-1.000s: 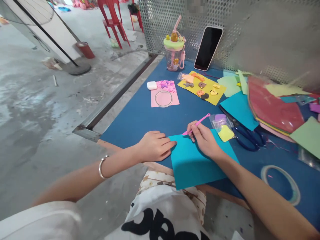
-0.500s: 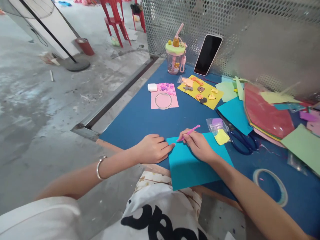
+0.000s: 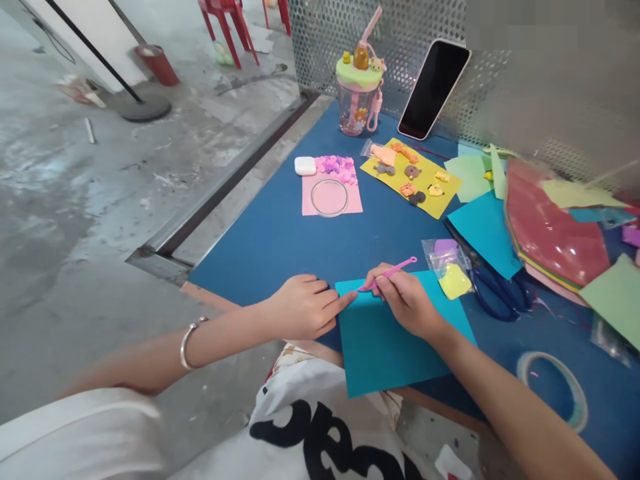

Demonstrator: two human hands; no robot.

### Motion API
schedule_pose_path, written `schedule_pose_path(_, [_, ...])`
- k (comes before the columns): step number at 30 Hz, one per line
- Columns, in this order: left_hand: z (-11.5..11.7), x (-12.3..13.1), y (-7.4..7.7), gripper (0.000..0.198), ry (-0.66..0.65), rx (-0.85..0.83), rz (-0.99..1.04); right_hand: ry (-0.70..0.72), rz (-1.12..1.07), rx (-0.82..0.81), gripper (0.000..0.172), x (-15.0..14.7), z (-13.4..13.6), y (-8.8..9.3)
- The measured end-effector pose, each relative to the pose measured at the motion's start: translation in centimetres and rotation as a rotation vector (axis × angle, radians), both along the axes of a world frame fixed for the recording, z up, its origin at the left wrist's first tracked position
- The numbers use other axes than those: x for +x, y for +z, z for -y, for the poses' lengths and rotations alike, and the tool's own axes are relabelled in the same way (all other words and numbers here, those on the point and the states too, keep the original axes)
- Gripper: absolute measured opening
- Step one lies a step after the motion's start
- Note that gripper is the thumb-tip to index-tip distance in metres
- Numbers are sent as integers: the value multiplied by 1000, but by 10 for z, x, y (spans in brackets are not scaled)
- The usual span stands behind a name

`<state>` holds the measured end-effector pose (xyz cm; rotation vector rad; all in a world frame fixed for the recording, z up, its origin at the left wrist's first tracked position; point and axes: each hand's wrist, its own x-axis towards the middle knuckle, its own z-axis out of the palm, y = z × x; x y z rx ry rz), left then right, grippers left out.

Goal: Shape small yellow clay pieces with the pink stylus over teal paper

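A blue-green sheet of paper (image 3: 395,347) lies at the table's front edge, a little over it. My left hand (image 3: 307,308) rests at the sheet's left edge, index finger stretched onto the paper and the other fingers loosely curled. My right hand (image 3: 405,300) is closed around a thin pink clay modelling tool (image 3: 400,265) with a small ring at its upper end. The tool's lower tip meets or nearly meets my left index fingertip; whether a small bit sits there I cannot make out. A clear bag with yellow clay (image 3: 455,281) overlaps the sheet's upper right corner.
Beyond the sheet are a pink card (image 3: 310,200) with a ring and purple-pink bits, a white case (image 3: 305,166), and a yellow card (image 3: 425,180) with clay figures. A cup (image 3: 357,100) and phone (image 3: 434,90) stand behind. Scissors (image 3: 500,293) and a tape roll (image 3: 577,400) lie right.
The view has shifted slightly downward and closer to the table. My left index finger reaches a little further onto the sheet; my right hand keeps its hold on the pink tool.
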<state>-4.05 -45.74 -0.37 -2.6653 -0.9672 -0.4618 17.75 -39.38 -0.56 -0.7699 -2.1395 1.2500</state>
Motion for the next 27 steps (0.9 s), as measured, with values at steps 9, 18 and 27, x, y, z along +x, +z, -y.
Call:
schedule_pose_path(9, [2, 1, 2, 31, -15, -63, -52, 12, 31, -13, 22, 1, -1, 5])
schedule_pose_path(18, [0, -6, -1, 42, 28, -229, 157, -16, 33, -54, 20, 4, 0, 2])
schedule_pose_path(27, [17, 1, 0, 26, 136, -126, 213, -112, 33, 48, 15, 6, 6, 7])
